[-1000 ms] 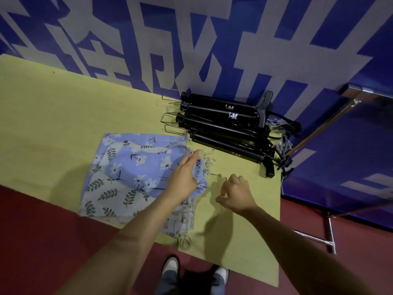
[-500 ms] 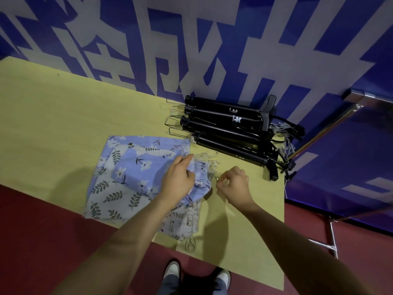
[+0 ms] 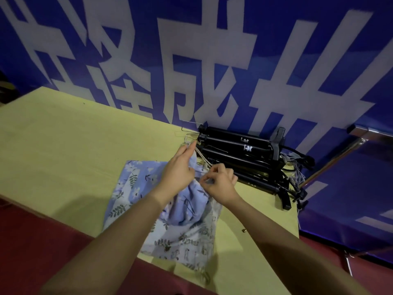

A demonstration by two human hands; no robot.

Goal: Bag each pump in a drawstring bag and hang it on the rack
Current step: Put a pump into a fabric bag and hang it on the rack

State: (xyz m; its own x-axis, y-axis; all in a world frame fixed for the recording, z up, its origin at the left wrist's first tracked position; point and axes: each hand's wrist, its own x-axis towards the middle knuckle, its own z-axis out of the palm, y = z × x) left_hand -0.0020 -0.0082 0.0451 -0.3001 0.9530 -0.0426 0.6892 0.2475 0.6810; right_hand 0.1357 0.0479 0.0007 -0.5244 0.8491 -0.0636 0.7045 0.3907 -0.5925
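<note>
Soft floral bag (image 3: 187,207), limp and light, is pinched at its mouth by left hand (image 3: 178,173) and right hand (image 3: 219,184); stiff pumps (image 3: 240,154) lie beyond, likely best gripped mid-barrel.

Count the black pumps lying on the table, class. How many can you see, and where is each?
4, stacked side by side at the table's far right edge: the farthest pump, second pump, third pump and nearest pump. More may be hidden.
</note>
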